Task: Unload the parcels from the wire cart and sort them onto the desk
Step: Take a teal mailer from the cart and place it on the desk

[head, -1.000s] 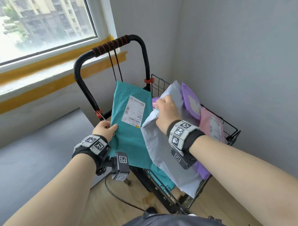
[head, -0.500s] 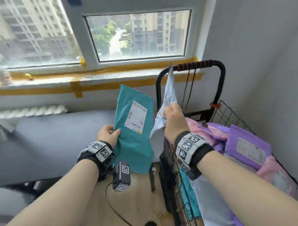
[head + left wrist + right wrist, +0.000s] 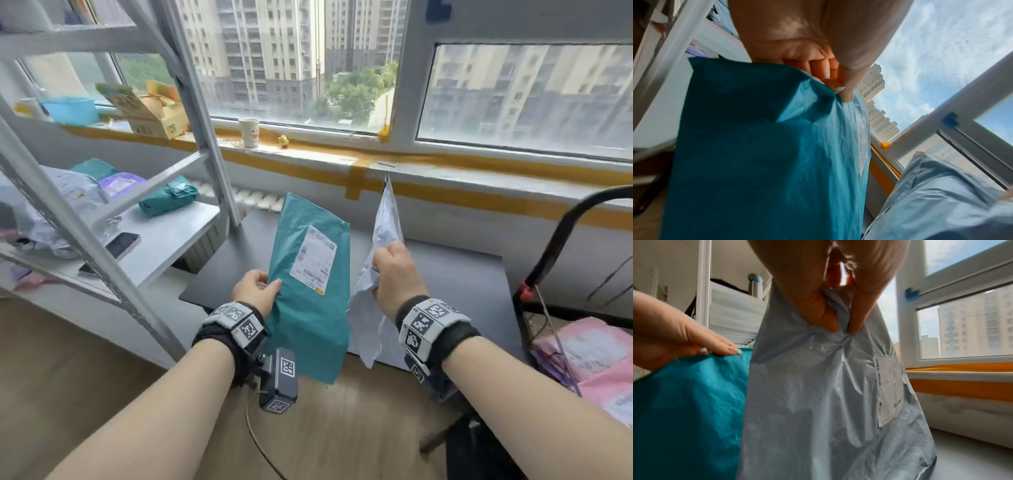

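Transfer step. Left hand point(image 3: 256, 290) pinches teal parcel point(image 3: 310, 291); right hand point(image 3: 397, 277) bunches grey parcel point(image 3: 368, 308). Both 2 hang above desk point(image 3: 455, 281), apparently clear. Next: lower, release separately.

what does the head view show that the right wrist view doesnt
Only the head view shows the dark desk, the wire cart with pink parcels, and the teal parcel's label. Only the right wrist view shows the grey parcel's label. Both show the left hand holding the teal parcel and the right hand pinching the grey parcel.
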`<state>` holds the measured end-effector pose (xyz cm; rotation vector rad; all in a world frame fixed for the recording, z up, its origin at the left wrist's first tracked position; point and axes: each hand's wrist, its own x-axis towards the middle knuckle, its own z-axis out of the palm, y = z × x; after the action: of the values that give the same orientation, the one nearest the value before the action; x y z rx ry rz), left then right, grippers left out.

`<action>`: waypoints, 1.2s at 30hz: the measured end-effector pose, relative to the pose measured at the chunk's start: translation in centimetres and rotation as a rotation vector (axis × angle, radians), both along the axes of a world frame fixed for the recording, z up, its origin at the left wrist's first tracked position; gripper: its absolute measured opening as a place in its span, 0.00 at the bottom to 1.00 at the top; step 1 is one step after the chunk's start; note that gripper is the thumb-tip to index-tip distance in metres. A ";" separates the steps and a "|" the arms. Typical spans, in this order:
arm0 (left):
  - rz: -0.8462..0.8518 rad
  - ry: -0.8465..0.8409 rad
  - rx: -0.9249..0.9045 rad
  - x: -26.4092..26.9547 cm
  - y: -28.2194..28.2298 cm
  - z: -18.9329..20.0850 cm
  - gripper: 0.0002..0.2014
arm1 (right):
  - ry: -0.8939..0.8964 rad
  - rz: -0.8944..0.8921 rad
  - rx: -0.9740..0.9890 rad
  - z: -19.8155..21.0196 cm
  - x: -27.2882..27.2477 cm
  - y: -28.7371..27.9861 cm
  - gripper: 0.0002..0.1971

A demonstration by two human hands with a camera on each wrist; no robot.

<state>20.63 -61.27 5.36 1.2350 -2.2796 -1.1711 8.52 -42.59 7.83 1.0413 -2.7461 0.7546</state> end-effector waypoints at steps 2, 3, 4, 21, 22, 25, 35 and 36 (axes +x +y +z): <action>-0.001 0.005 -0.006 1.4 -4.8 0.3 0.15 | -0.007 0.023 0.013 -0.8 0.9 -5.5 0.10; 0.003 0.010 -0.017 2.0 -7.2 0.5 0.15 | -0.013 0.034 0.028 -1.2 1.4 -7.9 0.10; 0.014 0.007 -0.025 2.7 -9.5 0.7 0.15 | -0.023 0.045 0.043 -1.5 2.0 -10.3 0.10; 0.047 -0.194 -0.207 2.1 -27.4 0.9 0.08 | -0.022 0.335 0.299 -3.1 -1.0 -32.2 0.16; 0.046 -0.222 -0.229 1.5 -28.1 1.1 0.08 | -0.053 0.392 0.297 -3.5 -1.7 -33.1 0.18; 0.034 -0.324 -0.289 -0.5 -30.0 1.6 0.08 | -0.184 0.424 0.292 -5.7 -4.1 -34.9 0.38; 0.079 -0.504 -0.367 -2.5 -32.7 0.3 0.09 | -0.536 0.226 0.706 -13.6 -9.1 -34.1 0.47; 0.077 -0.514 -0.359 -2.5 -32.9 0.1 0.10 | -0.525 0.267 0.720 -13.6 -9.0 -34.7 0.47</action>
<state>18.17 -94.20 5.49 1.5868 -2.6065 -0.4091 -0.50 -77.28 -5.81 1.5328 -3.4955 0.0088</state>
